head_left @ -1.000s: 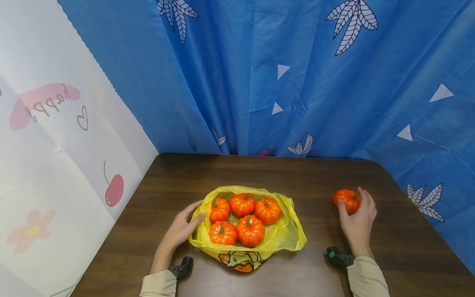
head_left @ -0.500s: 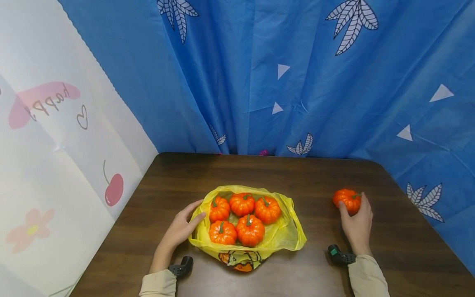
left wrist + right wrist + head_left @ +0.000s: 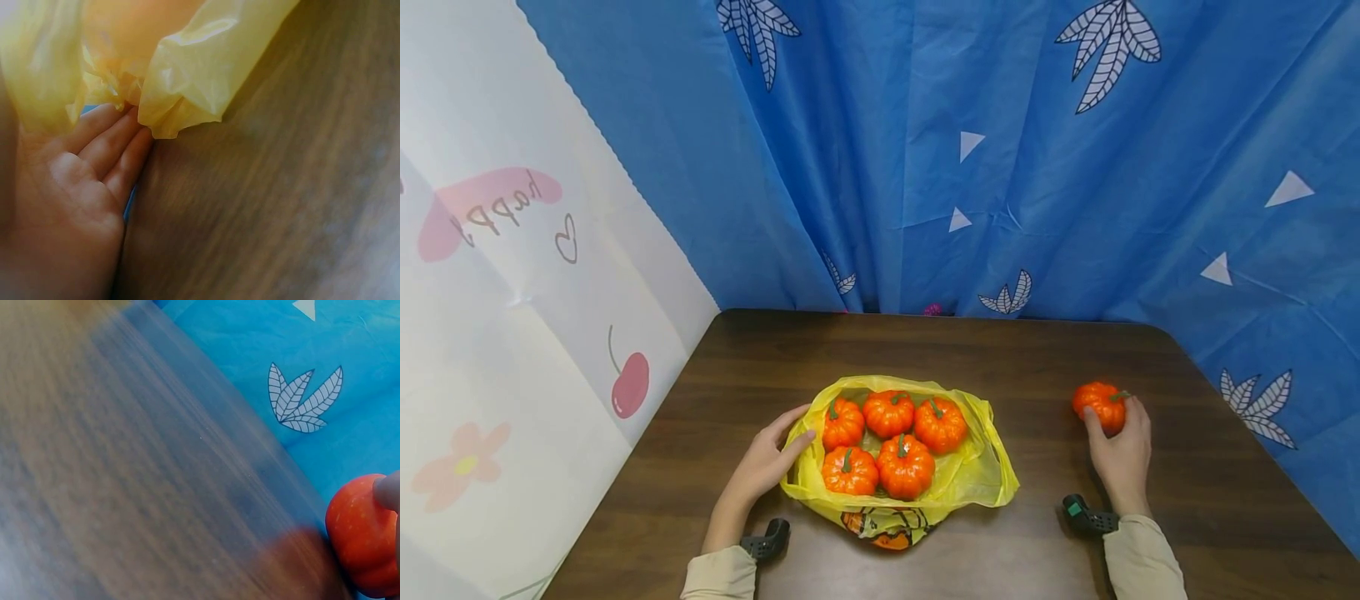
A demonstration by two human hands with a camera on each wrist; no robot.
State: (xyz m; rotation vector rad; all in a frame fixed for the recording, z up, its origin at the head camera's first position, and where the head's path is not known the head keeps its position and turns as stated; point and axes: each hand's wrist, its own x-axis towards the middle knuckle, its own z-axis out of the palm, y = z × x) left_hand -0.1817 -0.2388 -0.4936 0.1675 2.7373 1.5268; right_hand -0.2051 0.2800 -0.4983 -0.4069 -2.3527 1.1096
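Observation:
On the table's right side, my right hand (image 3: 1123, 454) grips a small orange pumpkin (image 3: 1097, 404) with a green stem, the thumb on its near side and the fingers around its right. The right wrist view shows a fingertip against that pumpkin's (image 3: 359, 534) glossy skin. A yellow plastic bag (image 3: 977, 479) lies with its mouth wide, several similar pumpkins (image 3: 906, 467) inside. My left hand (image 3: 763, 462) rests against the bag's left edge, thumb and fingers spread. In the left wrist view, the left hand's fingers (image 3: 112, 147) reach out fairly straight under the bag's (image 3: 194, 75) crumpled edge.
The dark wooden table (image 3: 1037, 350) ends at a blue leaf-print curtain (image 3: 910, 167) behind and on the right. A white printed curtain (image 3: 535, 333) hangs along the left side. Black wrist devices (image 3: 767, 540) sit on both wrists.
My right hand's fingers have drawn slightly down and back around the pumpkin. The pumpkin, the bag and my left hand look unmoved.

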